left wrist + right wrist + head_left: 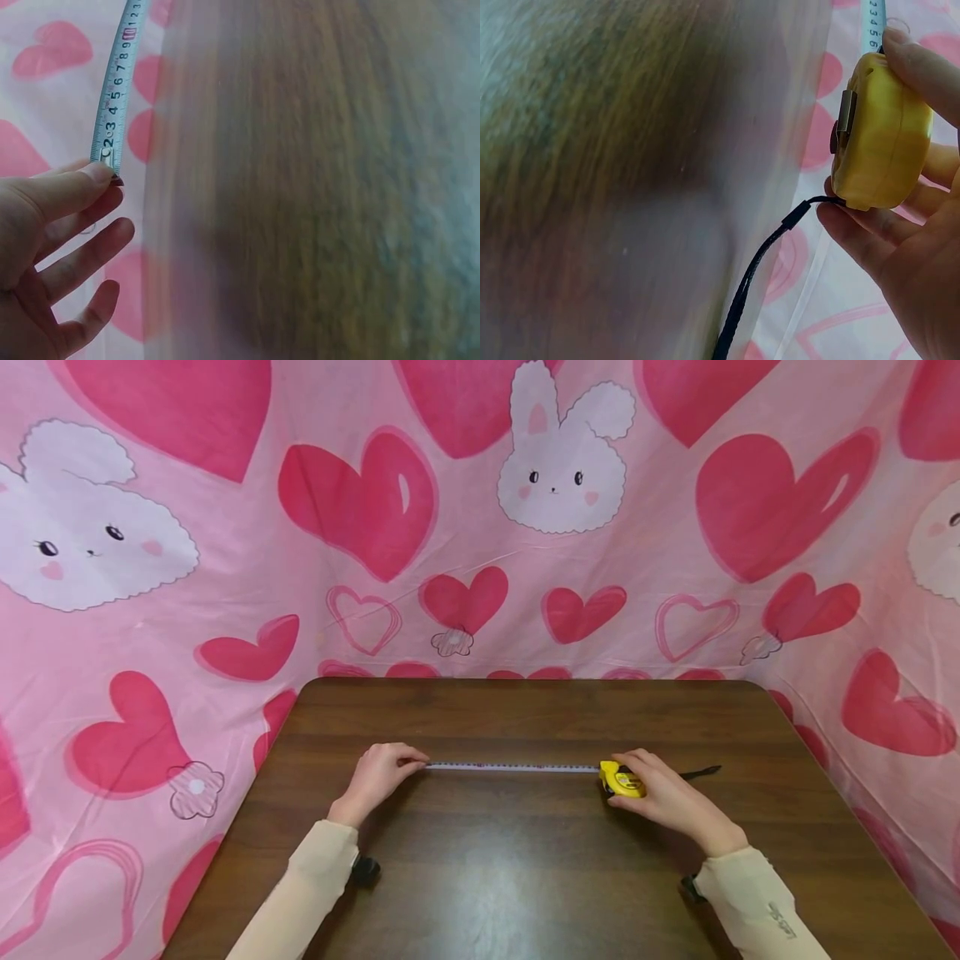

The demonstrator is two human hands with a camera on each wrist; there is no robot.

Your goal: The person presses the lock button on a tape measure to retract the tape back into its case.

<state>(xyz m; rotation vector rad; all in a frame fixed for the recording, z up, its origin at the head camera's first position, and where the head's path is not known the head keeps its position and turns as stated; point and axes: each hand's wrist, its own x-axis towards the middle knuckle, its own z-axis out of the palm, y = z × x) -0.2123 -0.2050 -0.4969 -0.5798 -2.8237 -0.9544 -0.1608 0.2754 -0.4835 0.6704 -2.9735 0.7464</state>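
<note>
2 hands stretch a tape [513, 767] flat across the table [525, 877]. The left hand [378, 774] pinches its hooked end [109, 159] between thumb and forefinger, other fingers loose. The right hand [663, 797] grips the yellow case [621, 779], fingers curled round it. Its black strap [701, 771] trails right. Pink heart cloth [375, 502] hangs behind.

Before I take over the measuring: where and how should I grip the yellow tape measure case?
Grip the yellow case across its broad flat sides, coming from the right as the right hand does. That leaves the tape blade free at the left end and the black strap trailing clear. The left hand pinches the blade's tip.
</note>
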